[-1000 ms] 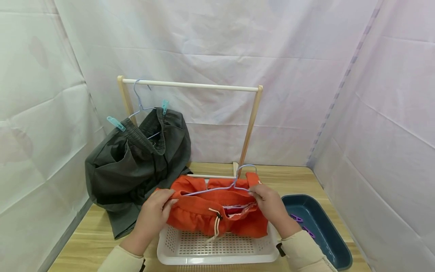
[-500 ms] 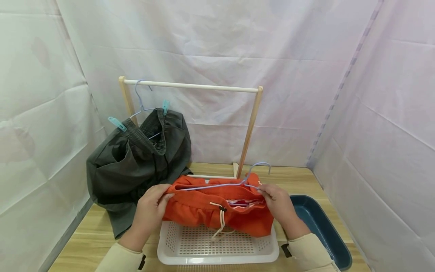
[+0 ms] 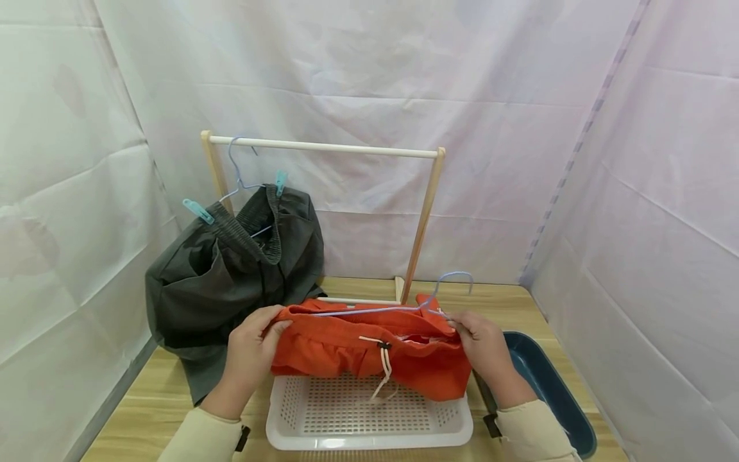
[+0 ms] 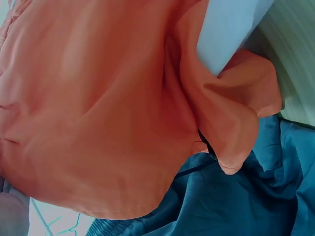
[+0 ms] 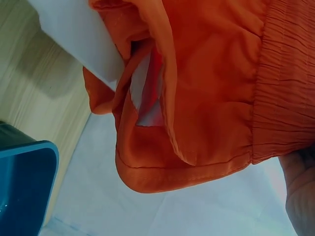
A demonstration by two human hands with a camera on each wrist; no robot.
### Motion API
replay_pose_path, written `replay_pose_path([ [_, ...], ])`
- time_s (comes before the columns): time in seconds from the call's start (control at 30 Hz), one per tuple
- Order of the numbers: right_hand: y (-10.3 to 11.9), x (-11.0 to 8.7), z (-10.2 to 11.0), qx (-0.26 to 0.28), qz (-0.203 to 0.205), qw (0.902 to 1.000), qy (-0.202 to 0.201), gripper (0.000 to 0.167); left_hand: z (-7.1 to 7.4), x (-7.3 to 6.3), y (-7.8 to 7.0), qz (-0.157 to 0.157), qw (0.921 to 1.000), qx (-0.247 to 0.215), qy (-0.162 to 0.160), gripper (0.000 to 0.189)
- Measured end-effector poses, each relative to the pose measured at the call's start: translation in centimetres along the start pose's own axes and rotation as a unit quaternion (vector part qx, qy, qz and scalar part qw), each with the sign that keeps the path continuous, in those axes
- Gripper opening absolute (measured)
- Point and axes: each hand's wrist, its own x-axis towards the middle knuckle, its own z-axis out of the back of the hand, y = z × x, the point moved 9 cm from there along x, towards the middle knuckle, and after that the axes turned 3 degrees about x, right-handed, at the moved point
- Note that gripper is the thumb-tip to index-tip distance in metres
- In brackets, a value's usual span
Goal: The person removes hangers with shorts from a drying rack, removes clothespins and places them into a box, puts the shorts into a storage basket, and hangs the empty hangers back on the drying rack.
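1. Orange pants hang between the person's 2 hands, above the far part of a white basket.
2. The left hand has a narrow grip, pinching the left end of the waistband between thumb and fingers.
3. The right hand pinches the waistband's right end; whether its fingers also hold the hanger cannot be told.
4. That lilac hanger lies along the waist opening, its hook up and towards the right.
5. A cream drawstring dangles from the front of the waistband over the basket.
6. To the left, dark grey pants hang on a second hanger from the rail of a wooden rack, with 2 blue clips at the waist.
7. A dark blue tray sits on the wood-grain counter, right of the basket, partly behind the right arm.
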Motion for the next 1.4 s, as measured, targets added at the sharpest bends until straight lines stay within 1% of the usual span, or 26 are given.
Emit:
replay_pose_path([
  [0.1, -0.4, -0.2, 0.4, -0.003, -0.004, 0.9997, -0.023, 0.018, -0.2, 0.0, 0.9, 0.033, 0.9994, -0.013, 0.007, 0.026],
  [0.17, -0.6, -0.2, 0.5, -0.001, -0.006, 0.9995, -0.032, 0.017, -0.4, -0.1, 1.4, 0.055, 0.9983, -0.015, 0.014, 0.026],
  [0.27, -0.7, -0.3, 0.5, -0.001, -0.009, 0.9996, -0.027, 0.016, -0.7, -0.3, 1.8, 0.070, 0.9971, -0.012, 0.028, 0.026],
  [0.3, -0.8, -0.3, 0.6, 0.002, -0.016, 0.9996, -0.023, 0.016, -0.9, -0.4, 1.9, 0.073, 0.9968, -0.012, 0.032, 0.026],
  [0.47, -2.0, -0.4, 0.9, 0.012, -0.085, 0.9961, -0.019, 0.014, -1.8, -0.7, 2.3, 0.088, 0.9945, -0.011, 0.056, 0.028],
  [0.53, -2.2, -0.3, 1.0, 0.010, -0.091, 0.9957, -0.017, 0.014, -2.2, -1.0, 2.5, 0.100, 0.9926, -0.010, 0.069, 0.030],
  [0.67, -1.9, -0.3, 0.8, 0.004, -0.072, 0.9973, -0.012, 0.014, -3.4, -1.5, 2.8, 0.114, 0.9874, -0.006, 0.110, 0.036],
  [0.8, -1.9, -0.4, 0.6, 0.001, -0.059, 0.9982, -0.014, 0.014, -4.6, -2.1, 2.8, 0.110, 0.9822, 0.008, 0.152, 0.039],
  [0.93, -1.7, -0.5, 0.4, -0.004, -0.039, 0.9991, -0.016, 0.015, -5.7, -2.8, 3.1, 0.125, 0.9722, 0.038, 0.194, 0.041],
  [1.03, -1.4, -0.5, 0.4, -0.004, -0.027, 0.9995, -0.016, 0.016, -6.5, -3.2, 3.3, 0.133, 0.9646, 0.049, 0.223, 0.040],
  [1.2, -0.9, -0.5, 0.1, -0.006, -0.017, 0.9998, -0.002, 0.017, -7.3, -3.7, 3.4, 0.131, 0.9582, 0.053, 0.249, 0.036],
  [1.4, -0.4, -0.6, -0.3, -0.013, -0.009, 0.9998, 0.012, 0.017, -8.2, -4.3, 3.2, 0.115, 0.9494, 0.083, 0.280, 0.031],
])
